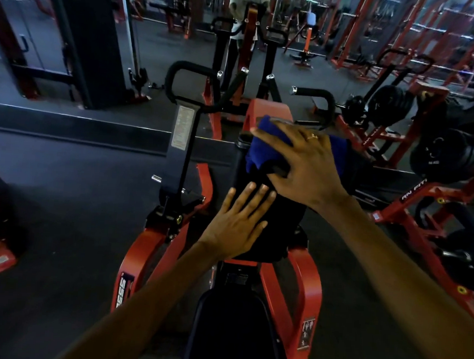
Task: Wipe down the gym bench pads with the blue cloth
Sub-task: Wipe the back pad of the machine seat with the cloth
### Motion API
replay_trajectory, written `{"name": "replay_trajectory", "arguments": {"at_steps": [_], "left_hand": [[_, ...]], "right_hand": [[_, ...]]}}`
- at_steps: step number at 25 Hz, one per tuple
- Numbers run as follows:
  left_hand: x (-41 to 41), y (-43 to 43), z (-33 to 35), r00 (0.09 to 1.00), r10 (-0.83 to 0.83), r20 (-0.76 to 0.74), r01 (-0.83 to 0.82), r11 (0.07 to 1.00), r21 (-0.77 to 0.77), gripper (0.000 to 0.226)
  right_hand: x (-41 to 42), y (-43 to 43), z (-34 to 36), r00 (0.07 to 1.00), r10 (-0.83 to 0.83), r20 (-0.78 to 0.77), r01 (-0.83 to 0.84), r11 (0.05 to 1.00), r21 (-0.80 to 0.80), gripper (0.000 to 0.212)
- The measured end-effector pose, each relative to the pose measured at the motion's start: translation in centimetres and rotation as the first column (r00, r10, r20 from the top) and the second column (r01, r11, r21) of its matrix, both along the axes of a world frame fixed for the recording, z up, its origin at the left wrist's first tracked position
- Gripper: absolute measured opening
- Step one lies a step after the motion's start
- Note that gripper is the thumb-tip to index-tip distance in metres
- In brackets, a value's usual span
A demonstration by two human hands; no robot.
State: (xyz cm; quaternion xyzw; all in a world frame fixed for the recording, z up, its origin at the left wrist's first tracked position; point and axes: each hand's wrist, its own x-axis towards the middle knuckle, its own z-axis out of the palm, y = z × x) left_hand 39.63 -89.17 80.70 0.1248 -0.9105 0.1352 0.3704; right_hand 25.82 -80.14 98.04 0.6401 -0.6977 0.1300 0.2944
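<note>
The right hand (304,161) lies spread, fingers splayed, palm down on the blue cloth (263,147), pressing it against the top of the black chest pad (272,218) of a red-framed machine (307,285). A ring shows on one finger. The left hand (238,224) rests flat and open on the same pad, just below the cloth, fingers together and pointing up the pad. A black seat pad (231,330) sits nearer the camera, between both forearms. A white instruction label (182,127) on the black upright is too small to read. Letters "ESS" appear on a frame sticker (123,287), and "RN FIT" on a red beam (413,190) at right
</note>
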Motion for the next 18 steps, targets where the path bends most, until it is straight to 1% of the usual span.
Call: {"name": "replay_trajectory", "arguments": {"at_steps": [2,4,6,9,11,13,16,18], "left_hand": [[-0.1,0.1,-0.1,1.000,-0.009,0.010,0.009,1.000,0.013,0.065],[-0.2,0.2,-0.2,1.000,-0.015,0.026,0.015,1.000,0.014,0.061],[-0.3,0.1,-0.3,0.999,-0.014,0.031,0.014,1.000,0.012,0.059],[-0.2,0.4,-0.1,0.999,-0.006,0.049,0.005,1.000,0.030,0.059],[0.0,0.5,-0.1,0.999,-0.006,0.051,0.004,0.999,0.038,0.058],[0.3,0.7,0.3,0.998,0.002,0.067,-0.005,0.999,0.043,0.057],[0.5,1.5,0.4,0.997,0.037,0.071,-0.044,0.994,0.102,0.063],[0.7,2.8,-0.2,0.994,0.079,0.076,-0.092,0.980,0.176,0.068]], "right_hand": [[2.3,-2.4,0.6,0.996,-0.021,-0.083,0.028,0.996,0.085,0.072],[4.7,-4.7,0.4,0.985,-0.006,-0.174,0.038,0.982,0.183,0.068],[4.8,-5.0,0.3,0.983,0.029,-0.180,0.013,0.973,0.229,0.063],[2.4,-2.1,0.1,0.980,0.099,-0.174,-0.065,0.979,0.192,0.065],[1.6,-0.6,-0.3,0.982,0.098,-0.163,-0.067,0.980,0.186,0.069],[2.4,-1.5,-0.1,0.982,0.082,-0.168,-0.050,0.981,0.187,0.066],[4.4,-4.5,0.7,0.968,0.118,-0.220,-0.048,0.953,0.298,0.058],[3.9,-4.9,1.0,0.956,0.162,-0.243,-0.069,0.933,0.352,0.060]]}}
